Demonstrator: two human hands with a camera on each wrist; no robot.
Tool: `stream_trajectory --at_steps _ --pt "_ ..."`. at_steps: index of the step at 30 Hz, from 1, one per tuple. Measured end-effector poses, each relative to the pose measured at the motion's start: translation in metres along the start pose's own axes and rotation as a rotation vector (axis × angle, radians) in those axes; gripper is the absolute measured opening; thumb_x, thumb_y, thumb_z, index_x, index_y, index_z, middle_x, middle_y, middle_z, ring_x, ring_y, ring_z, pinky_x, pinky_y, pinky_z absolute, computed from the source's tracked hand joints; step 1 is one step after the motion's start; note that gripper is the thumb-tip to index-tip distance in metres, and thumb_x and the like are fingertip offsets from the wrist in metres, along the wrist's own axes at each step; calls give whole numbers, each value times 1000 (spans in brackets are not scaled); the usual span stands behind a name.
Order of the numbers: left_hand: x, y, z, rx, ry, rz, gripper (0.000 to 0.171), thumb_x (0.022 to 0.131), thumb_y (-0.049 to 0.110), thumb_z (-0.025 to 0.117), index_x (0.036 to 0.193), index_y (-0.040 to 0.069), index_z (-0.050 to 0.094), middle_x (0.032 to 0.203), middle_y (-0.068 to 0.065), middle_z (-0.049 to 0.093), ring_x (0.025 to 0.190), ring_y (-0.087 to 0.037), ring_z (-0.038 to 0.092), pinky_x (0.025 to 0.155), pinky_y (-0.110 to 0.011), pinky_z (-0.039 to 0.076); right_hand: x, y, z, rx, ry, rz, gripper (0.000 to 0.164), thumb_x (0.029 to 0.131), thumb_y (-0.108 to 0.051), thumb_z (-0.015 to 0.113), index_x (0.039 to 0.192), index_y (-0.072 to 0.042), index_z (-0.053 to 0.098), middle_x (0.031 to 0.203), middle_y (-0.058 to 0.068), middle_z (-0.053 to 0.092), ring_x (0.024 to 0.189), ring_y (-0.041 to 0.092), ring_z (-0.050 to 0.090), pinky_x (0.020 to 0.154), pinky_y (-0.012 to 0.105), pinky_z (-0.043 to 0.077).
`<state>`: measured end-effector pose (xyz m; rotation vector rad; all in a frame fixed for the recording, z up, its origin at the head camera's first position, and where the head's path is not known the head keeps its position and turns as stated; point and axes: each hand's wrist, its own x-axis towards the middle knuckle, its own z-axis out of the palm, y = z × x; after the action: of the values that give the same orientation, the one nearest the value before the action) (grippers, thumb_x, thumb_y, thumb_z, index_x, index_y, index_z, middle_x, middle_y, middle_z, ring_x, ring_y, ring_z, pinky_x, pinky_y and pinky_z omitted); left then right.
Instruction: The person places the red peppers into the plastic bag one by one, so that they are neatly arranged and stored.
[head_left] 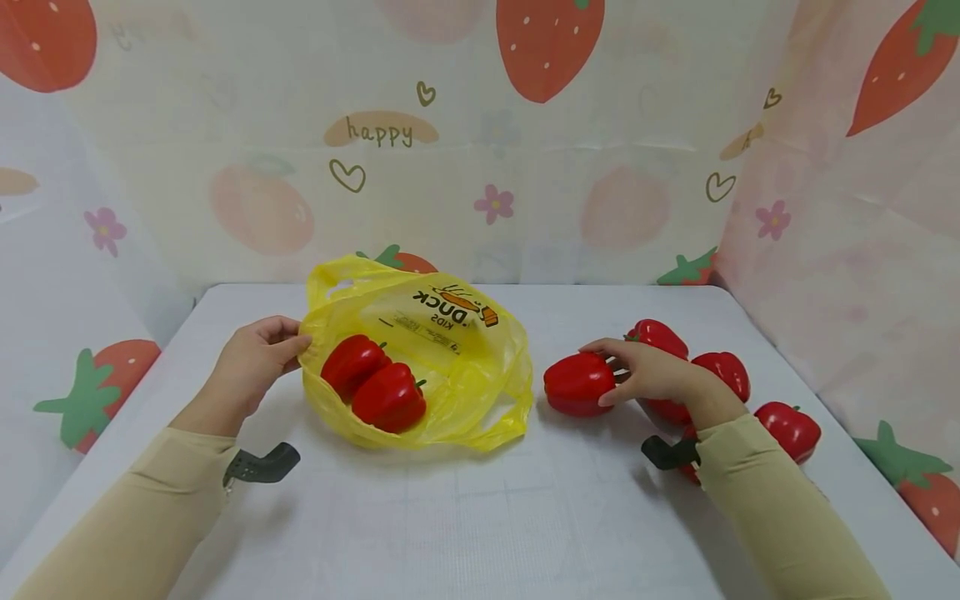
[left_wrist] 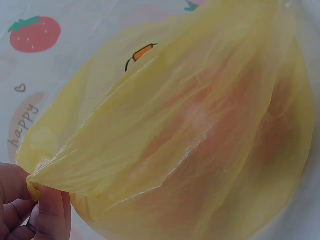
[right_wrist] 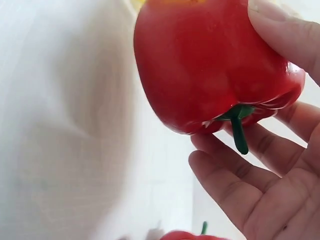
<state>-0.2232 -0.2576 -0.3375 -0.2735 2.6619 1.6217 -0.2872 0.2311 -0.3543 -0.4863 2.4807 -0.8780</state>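
My left hand (head_left: 258, 358) pinches the left rim of a yellow plastic bag (head_left: 480, 367) between thumb and fingers. The bag lies on its side with its mouth spread toward me, and two red bell peppers (head_left: 390, 398) rest inside. In the left wrist view the peppers show only as a red blur through the thin plastic (left_wrist: 165, 145). Just right of the bag, my right hand (head_left: 648, 371) grips another red bell pepper (head_left: 576, 385). Its green stem (right_wrist: 239, 132) points back toward the palm in the right wrist view, with thumb and fingers on opposite sides.
Several more red bell peppers (head_left: 787, 429) lie on the right part of the white table (head_left: 480, 525), some partly behind my right arm. A strawberry-printed cloth (head_left: 540, 167) stands behind the table and along both sides. Dark wrist mounts (head_left: 262, 463) stick out from both sleeves.
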Motion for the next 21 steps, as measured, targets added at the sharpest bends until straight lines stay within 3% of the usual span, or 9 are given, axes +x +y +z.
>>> stream_trajectory --at_steps 6,21 --pt "0 0 1 3 -1 3 38 94 30 51 121 4 49 119 -15 50 107 -27 52 90 -32 46 -1 -13 -4 18 31 -23 82 61 -35 83 131 -31 41 126 7 47 114 33 46 76 39 53" --pt "1 0 1 0 -12 4 39 94 31 50 121 4 49 119 -15 50 107 -27 52 90 -32 46 13 -51 -4 95 -7 -114 75 67 -27 81 131 -26 41 124 7 48 113 32 48 77 37 54"
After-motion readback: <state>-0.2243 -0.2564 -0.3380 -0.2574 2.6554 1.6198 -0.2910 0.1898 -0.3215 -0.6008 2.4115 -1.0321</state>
